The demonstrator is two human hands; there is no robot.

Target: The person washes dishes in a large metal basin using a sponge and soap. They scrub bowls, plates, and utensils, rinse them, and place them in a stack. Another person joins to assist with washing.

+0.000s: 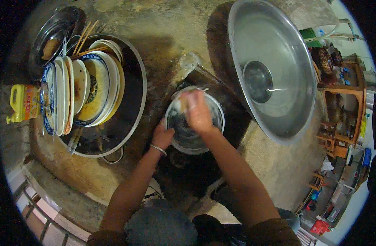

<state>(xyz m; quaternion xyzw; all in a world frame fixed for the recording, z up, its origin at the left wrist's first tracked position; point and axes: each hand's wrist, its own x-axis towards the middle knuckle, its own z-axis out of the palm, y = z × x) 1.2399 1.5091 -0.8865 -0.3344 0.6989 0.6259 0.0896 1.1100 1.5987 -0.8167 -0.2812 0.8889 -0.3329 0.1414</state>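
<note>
A round metal pot (188, 147) sits in front of me over a dark, wet hollow in the concrete. My left hand (164, 135), with a bangle at the wrist, grips the pot's left rim. Inside the pot, my right hand (199, 113) is blurred by motion and presses a pale yellowish scrubber (183, 103), whose exact kind the blur hides. Whitish suds streak the dark interior around it.
At left, a large wok (138, 101) holds stacked dirty plates (100, 89) and chopsticks (85, 37). Beside it are a yellow jug (18, 103) and a dark metal basin (57, 27). On the right, a big metal basin (280, 37) of water contains a small bowl (258, 81).
</note>
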